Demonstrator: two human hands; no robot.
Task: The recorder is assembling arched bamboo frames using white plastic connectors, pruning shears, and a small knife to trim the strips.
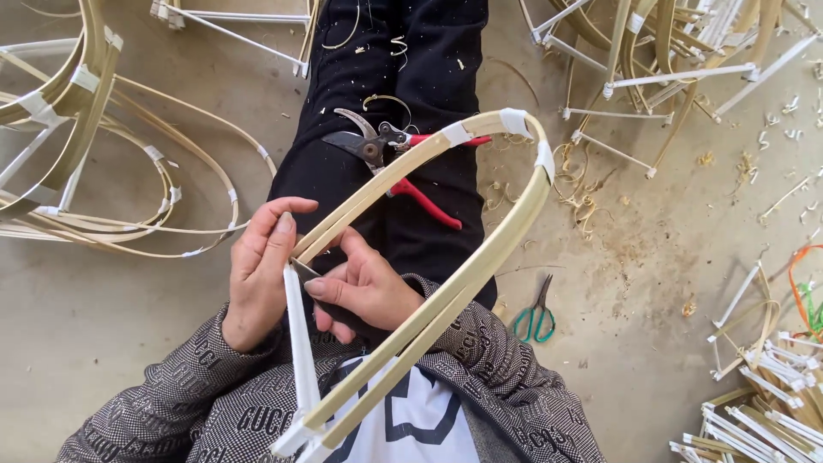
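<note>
While the left hand (261, 270) pinches the bent bamboo frame (480, 257) over the lap, the right hand (364, 291) grips a dark blade at it. Red-handled pruners (390, 163) lie on the thigh just beyond.

Counted: two hands, left hand (260, 270) and right hand (364, 287), on one bent bamboo frame (480, 257). One red-handled pruning shears (390, 159) and one green-handled scissors (535, 319). Loose bamboo hoops (103, 163) and taped sticks (763, 403): too many to count.

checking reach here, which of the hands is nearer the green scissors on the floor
Right. The right hand is just left of the green scissors; the left hand lies farther away beyond it.
</note>
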